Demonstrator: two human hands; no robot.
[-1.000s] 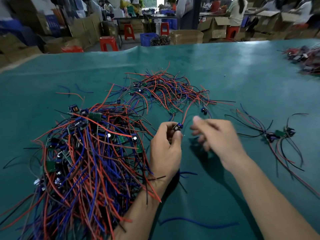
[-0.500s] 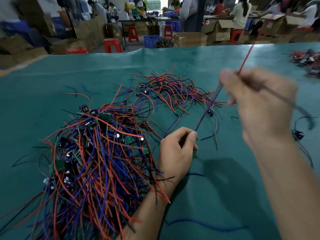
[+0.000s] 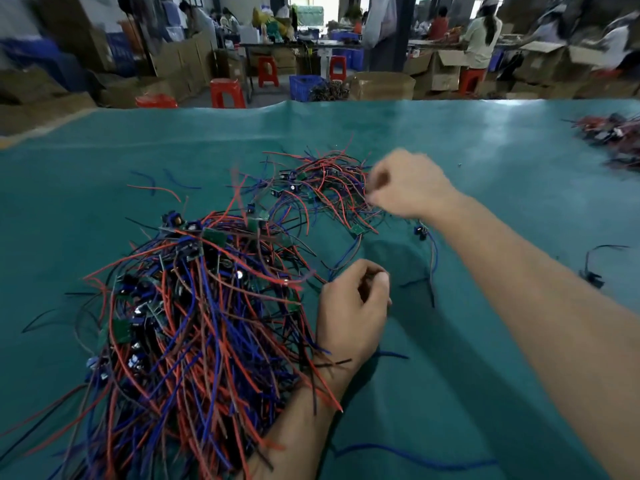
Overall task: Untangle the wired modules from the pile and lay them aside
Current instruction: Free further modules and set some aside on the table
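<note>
Snagging worries us: right hand point(image 3: 408, 183), blurred at centre, grip unreadable; left hand point(image 3: 353, 306) curled, seemingly empty, beside pile point(image 3: 194, 323).

Table cover point(image 3: 485, 140): teal sheet, smooth, faintly glossy, sheen at far edge, a few soft wrinkles. Pile point(image 3: 194, 323): thin wires in smooth plastic insulation, red, blue and black, slightly shiny; small green circuit boards point(image 3: 121, 330), matt, with shiny silvery-topped parts. Behind: cardboard boxes point(image 3: 381, 85), matt brown; red stools point(image 3: 227, 93) and blue crate point(image 3: 304, 87), plastic-looking.
</note>
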